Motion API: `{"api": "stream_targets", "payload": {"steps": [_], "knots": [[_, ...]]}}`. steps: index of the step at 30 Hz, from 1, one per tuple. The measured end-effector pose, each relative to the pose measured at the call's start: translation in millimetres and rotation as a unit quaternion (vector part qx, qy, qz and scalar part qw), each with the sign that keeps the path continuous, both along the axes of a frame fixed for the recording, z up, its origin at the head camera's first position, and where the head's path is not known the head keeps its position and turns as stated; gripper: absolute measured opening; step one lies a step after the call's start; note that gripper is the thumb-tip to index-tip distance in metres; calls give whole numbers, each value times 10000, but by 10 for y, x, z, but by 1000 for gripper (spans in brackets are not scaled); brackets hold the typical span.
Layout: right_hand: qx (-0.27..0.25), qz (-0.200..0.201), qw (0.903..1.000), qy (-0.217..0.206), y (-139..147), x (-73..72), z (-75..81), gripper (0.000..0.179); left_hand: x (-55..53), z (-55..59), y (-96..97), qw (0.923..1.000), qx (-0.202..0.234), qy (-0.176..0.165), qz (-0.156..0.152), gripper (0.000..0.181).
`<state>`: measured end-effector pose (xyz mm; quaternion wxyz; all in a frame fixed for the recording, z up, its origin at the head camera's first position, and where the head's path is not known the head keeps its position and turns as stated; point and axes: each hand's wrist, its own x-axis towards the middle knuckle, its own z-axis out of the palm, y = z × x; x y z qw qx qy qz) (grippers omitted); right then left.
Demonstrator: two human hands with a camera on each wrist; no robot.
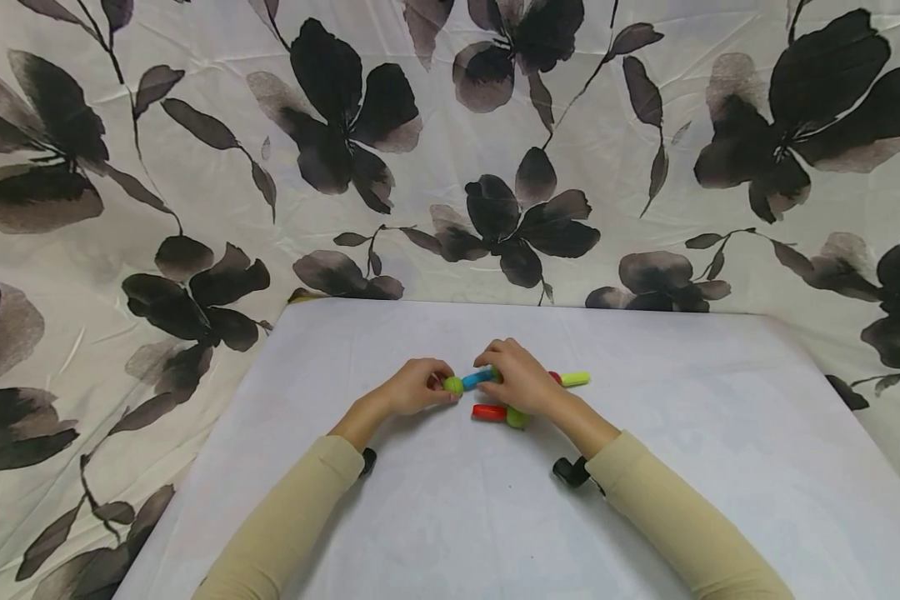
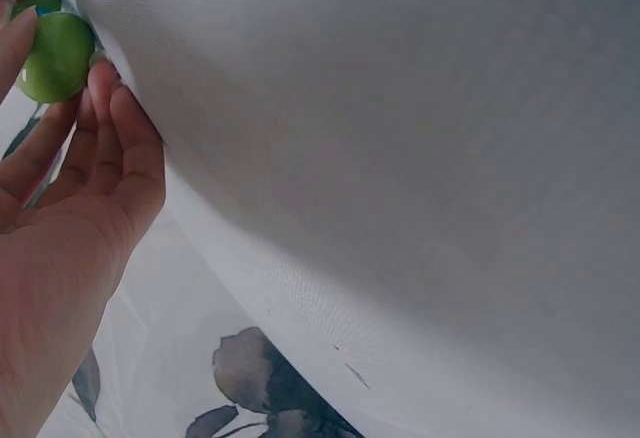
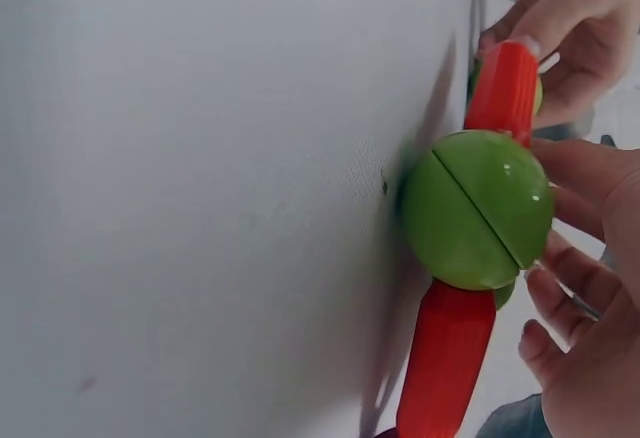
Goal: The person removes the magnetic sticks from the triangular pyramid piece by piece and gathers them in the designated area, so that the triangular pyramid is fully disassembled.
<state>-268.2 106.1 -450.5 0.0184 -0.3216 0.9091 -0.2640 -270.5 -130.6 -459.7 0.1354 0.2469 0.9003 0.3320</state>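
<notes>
Head: hands [image 1: 414, 387] [image 1: 521, 377] near far table edge [image 1: 525, 309]

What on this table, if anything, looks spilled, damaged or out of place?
Nothing looks spilled or broken, including the green ball in the left hand. Only a thin dark streak on the white tabletop looks odd, marking its pale surface.

A broad white tabletop [image 1: 450, 525], marked by small dark specks, is shown. Toward its far edge, a red rod [image 1: 489, 412] joined to a green ball [image 1: 517, 418] and a yellow-green rod [image 1: 576, 378] are borne; whether a blue rod [image 1: 477, 378] is also supported there cannot be told.
</notes>
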Motion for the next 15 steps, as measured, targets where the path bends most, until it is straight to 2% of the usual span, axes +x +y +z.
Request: {"api": "stream_targets", "payload": {"steps": [6,15], "knots": [[402,90,9991,56,-86,-92,-17,28,2,10,2,10000,-4,-9,16,30],[478,321,9983,-27,-161,-145,-34,22,13,21,16,10000,19,-52,58,26]]}}
